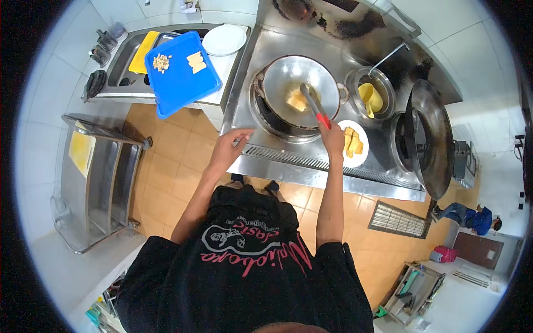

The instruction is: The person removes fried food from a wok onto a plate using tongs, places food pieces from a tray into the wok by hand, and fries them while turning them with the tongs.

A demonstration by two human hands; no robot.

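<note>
Frying looked to be the step in hand. The left hand (230,149) hung bare beside the stove (311,172), its grip loosely spread. A golden piece (297,101) lay in the wok (277,77), and the tongs (315,102) reached down to it, the right hand's (333,137) grip pinching their red handle; whether their tips held the piece, I couldn't tell. The next move, I judged, called for a gentle clamp, then a turn or a lift.

On the counter (227,67) at left, a blue tray (183,83) of cubes (161,62) and strips (195,62) jutted past the edge. Right of the wok stood a plate (351,163) of browned pieces (352,142), a pot (386,83) holding a yellow jug (371,100), and a big tilted pan (438,139).

A trolley (100,183) stood far left, by the orange floor (166,144); far right was a person (484,221) in blue.
</note>
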